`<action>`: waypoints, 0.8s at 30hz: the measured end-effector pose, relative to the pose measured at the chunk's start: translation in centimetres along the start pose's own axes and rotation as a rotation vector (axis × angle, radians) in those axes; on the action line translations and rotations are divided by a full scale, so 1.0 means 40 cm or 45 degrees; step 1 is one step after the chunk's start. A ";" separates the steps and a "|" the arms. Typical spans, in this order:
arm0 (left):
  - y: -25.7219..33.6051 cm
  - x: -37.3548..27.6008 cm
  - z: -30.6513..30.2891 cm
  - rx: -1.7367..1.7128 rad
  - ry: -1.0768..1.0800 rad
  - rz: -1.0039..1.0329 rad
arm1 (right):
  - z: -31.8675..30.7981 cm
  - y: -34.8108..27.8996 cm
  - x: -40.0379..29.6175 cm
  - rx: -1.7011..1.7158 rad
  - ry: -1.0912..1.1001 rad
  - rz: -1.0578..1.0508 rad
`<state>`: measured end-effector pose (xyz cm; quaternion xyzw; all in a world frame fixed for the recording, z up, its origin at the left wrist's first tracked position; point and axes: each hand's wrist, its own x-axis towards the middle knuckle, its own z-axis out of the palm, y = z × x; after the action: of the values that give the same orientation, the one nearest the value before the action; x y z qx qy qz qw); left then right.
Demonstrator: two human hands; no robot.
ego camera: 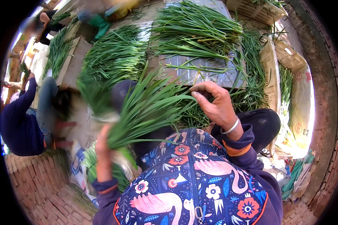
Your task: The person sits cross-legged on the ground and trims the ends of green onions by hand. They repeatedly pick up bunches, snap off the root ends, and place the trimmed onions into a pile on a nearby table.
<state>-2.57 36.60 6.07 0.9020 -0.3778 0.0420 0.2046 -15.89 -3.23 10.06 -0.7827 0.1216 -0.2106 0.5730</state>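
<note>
My left hand (102, 150), blurred, grips the pale stem end of a loose bunch of garlic chives (146, 109). The leaves fan out up and to the right, over my lap. At the tip of one arching leaf (183, 98), the thumb and forefinger of my right hand (217, 102) come together, and a pale bangle (230, 126) circles that wrist. Beyond my hands, a low board (180, 74) carries a large heap of chives (194, 28) and a few stray stalks. Another pile of chives (115, 53) lies to its left.
Cut leaves (197, 112) litter the ground before my knees. Printed cardboard (270, 73) stands on the right beside a box with more chives (284, 92). Lower left, more chives (93, 157) lie near my left arm. Co-workers (22, 118) sit at the far left; a green boot (101, 25) shows behind.
</note>
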 end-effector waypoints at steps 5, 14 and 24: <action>0.010 0.003 -0.003 -0.028 -0.036 -0.019 | 0.019 0.007 0.012 -0.111 -0.067 0.036; 0.001 -0.006 0.005 -0.040 -0.034 -0.047 | 0.039 0.039 0.050 -0.224 -0.246 0.045; 0.011 -0.003 0.005 0.016 -0.021 -0.048 | 0.040 0.031 0.040 -0.152 -0.292 0.273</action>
<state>-2.97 36.31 5.99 0.9106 -0.3619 0.0332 0.1967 -13.67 -2.95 8.77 -0.8167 0.1505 -0.0500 0.5548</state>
